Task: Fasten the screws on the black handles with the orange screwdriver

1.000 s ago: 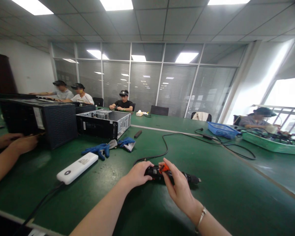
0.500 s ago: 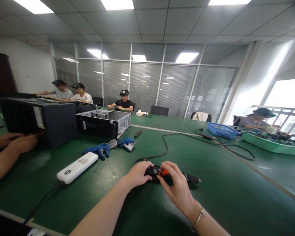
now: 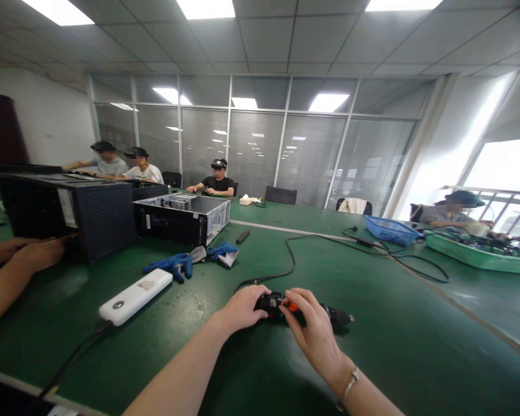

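A black and orange power tool (image 3: 338,315) lies across the green table (image 3: 398,346), its metal tip pointing right. Its rear end is in the grip of my left hand (image 3: 242,306), with the fingers wrapped over it. My right hand (image 3: 311,318) wears a bracelet and pinches the orange part in the tool's middle between thumb and fingers. A black cable (image 3: 292,257) runs from behind my left hand toward the back right.
To the left lie a white power bank (image 3: 136,296) with a cable and blue gloves (image 3: 179,264). Beyond are open computer cases (image 3: 106,219), where another person's hands work. A blue basket (image 3: 392,230) and a green basket (image 3: 481,254) stand right. Other people sit around.
The thumb and fingers of my right hand have shifted slightly on the orange part. My left hand and the tool look unmoved.
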A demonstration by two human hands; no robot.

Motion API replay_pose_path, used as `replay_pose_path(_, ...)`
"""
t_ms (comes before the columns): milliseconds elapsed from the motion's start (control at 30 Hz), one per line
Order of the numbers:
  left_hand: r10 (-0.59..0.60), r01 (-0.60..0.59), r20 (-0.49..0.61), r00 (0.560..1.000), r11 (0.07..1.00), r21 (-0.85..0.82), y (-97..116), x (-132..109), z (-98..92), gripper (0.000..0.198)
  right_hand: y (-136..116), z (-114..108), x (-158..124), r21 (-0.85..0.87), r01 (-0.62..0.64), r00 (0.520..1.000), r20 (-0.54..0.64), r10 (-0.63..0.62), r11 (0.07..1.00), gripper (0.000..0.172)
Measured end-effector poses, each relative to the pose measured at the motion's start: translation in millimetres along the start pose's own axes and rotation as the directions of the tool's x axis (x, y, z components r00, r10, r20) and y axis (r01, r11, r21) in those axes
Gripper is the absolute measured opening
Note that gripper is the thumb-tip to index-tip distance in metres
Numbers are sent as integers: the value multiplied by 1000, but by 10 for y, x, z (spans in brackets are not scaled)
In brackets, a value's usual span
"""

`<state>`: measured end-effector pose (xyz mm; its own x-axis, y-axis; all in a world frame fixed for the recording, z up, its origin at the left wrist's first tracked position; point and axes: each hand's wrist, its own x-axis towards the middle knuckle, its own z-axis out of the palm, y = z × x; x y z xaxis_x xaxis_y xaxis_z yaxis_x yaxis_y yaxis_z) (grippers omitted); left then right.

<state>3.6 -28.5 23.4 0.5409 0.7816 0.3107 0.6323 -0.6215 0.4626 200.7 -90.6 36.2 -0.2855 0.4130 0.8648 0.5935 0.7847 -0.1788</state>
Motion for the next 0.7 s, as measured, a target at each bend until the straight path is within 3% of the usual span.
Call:
replay_pose_path(200, -4, 4, 16, 1000, 1000, -9, 5, 2, -8, 46, 4, 25, -37, 50, 15, 999, 48, -18, 999, 52)
replay_pose_path(367, -4, 4, 13, 1000, 1000, -11, 8, 6, -11, 45, -10, 3, -1, -51, 32, 999, 2, -32, 998, 44)
replay_pose_path(700, 0, 0, 9, 1000, 1000, -20, -22, 11, 16, 47, -19, -4, -19, -37, 76, 997, 15, -76, 996, 49)
